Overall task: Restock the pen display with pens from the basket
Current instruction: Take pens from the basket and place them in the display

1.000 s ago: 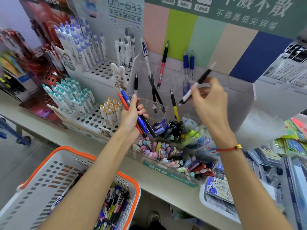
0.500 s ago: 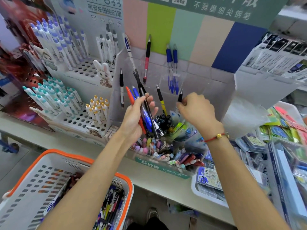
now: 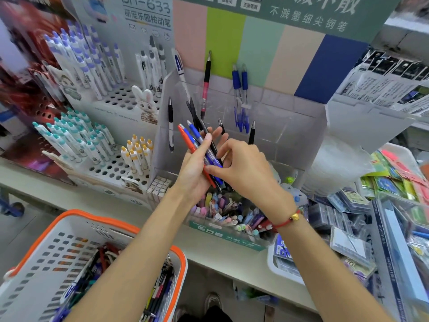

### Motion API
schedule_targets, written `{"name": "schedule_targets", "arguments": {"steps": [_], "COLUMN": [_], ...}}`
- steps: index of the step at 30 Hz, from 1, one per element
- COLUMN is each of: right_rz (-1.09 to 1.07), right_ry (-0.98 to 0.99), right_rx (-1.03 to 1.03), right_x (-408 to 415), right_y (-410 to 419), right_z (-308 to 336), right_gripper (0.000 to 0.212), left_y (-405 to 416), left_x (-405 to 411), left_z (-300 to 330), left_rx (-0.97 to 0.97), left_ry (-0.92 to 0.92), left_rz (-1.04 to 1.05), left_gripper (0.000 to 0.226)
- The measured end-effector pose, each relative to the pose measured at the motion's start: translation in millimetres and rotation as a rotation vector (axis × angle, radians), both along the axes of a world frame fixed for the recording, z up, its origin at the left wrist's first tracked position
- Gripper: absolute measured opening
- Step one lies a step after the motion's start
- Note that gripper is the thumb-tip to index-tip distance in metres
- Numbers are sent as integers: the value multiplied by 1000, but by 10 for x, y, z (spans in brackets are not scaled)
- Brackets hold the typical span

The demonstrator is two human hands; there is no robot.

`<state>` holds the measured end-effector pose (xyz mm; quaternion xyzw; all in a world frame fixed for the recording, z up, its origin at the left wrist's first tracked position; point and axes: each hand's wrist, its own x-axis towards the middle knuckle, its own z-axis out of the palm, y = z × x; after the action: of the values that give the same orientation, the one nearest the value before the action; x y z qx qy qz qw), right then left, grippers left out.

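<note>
We hold pens in left hand above display; right hand pinches one pen; basket below-left of display.

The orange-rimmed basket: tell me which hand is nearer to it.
Left. The left hand holds a bundle of pens up and to the right of the basket; the right hand is beyond it, farther right, fingertips at the bundle.

A clear acrylic tiered pen display stands on the table, with a few pens upright in its upper slots and a crowd of pastel pens in its front bin. A fanned bundle of red, blue and black pens is held before it. Lower left, a white perforated plastic basket with an orange rim holds mixed pens.
</note>
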<state>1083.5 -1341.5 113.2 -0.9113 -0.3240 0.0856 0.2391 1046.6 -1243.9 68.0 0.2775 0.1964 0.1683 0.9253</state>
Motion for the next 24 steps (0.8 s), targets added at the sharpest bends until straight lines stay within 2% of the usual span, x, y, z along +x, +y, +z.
{"name": "schedule_targets", "arguments": {"steps": [3, 6, 10, 14, 17, 20, 22, 24], "right_rz": [27, 97, 136, 163, 162, 75, 4, -102], "right_ry": [-43, -3, 26, 142, 228, 292, 317, 301], "right_rx": [-113, -243, -345, -413, -444, -343, -129, 179], "right_x": [7, 59, 158, 255, 325, 425, 485, 601], "right_y": [77, 122, 146, 12, -180, -326, -334, -250], "right_z": [3, 88, 260, 416, 504, 572, 628, 653], "right_gripper": [31, 27, 25, 11, 6, 9, 13, 15], "left_y": [8, -7, -16, 56, 162, 234, 266, 273], "left_x": [-2, -20, 20, 103, 134, 131, 133, 137], "left_z": [-15, -49, -75, 0, 26, 21, 38, 59], "left_rx": [-15, 41, -10, -80, -28, 15, 32, 34], "left_ry": [30, 121, 121, 113, 114, 103, 97, 103], "left_rz": [36, 50, 111, 194, 230, 236, 239, 230], "left_gripper": [13, 13, 13, 21, 17, 15, 15, 17]}}
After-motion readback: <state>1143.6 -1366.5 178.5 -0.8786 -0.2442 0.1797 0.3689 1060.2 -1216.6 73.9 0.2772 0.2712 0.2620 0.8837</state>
